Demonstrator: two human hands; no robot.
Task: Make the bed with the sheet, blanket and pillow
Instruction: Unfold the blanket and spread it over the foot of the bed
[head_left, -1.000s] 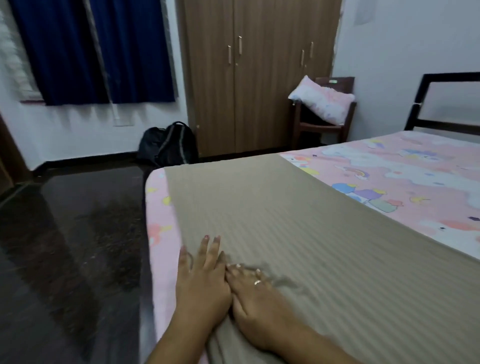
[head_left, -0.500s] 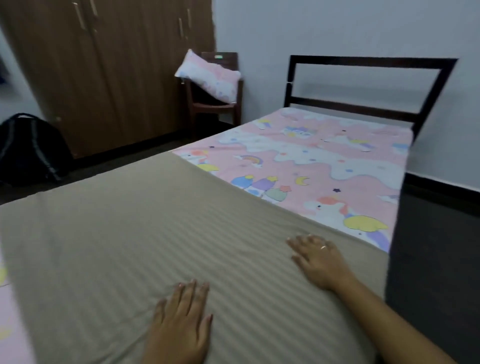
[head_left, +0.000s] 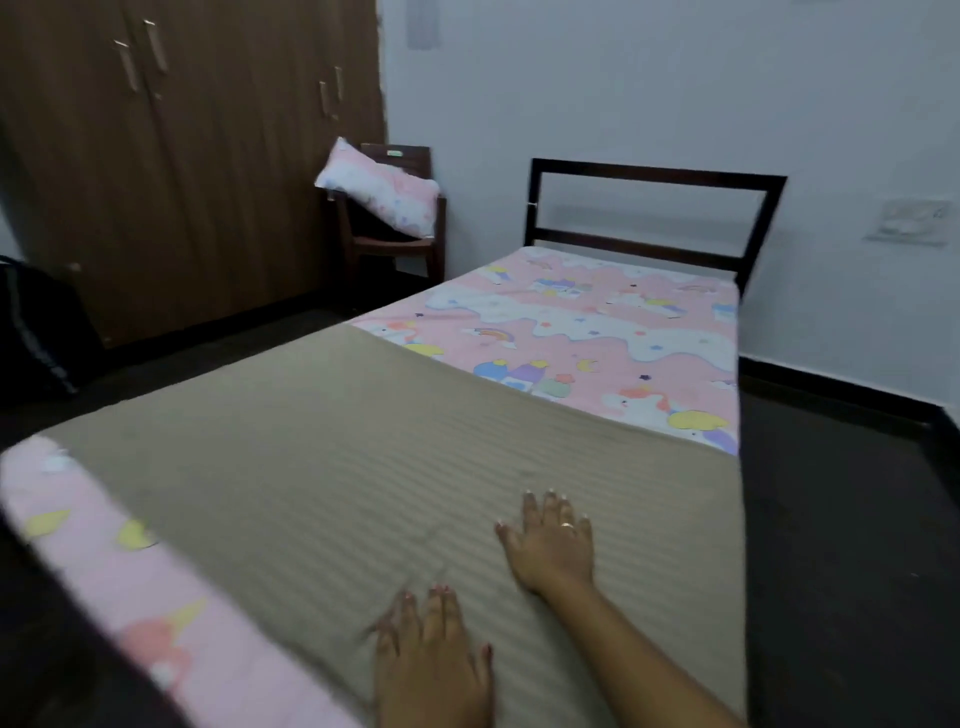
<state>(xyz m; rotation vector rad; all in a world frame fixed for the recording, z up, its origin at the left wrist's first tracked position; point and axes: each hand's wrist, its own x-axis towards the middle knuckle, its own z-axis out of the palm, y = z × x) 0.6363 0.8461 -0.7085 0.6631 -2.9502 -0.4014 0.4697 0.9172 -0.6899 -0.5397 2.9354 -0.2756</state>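
A beige striped blanket (head_left: 337, 467) lies flat over the near half of the bed. The pink cartoon-print sheet (head_left: 597, 332) shows on the far half and along the near left edge. My left hand (head_left: 431, 654) lies flat on the blanket at the bottom, fingers straight. My right hand (head_left: 553, 540), with a ring, presses flat on the blanket a little farther in and to the right. A pink and white pillow (head_left: 379, 189) leans on a wooden chair (head_left: 400, 244) beyond the bed's far left corner.
A dark metal headboard (head_left: 649, 218) stands at the far end against the pale wall. A brown wardrobe (head_left: 182, 156) fills the left background, with a black backpack (head_left: 36, 332) on the dark floor beside it. Dark floor runs along the bed's right side.
My hands, side by side near the bed's left edge a second ago, have spread apart over the blanket. The view has swung right toward the headboard.
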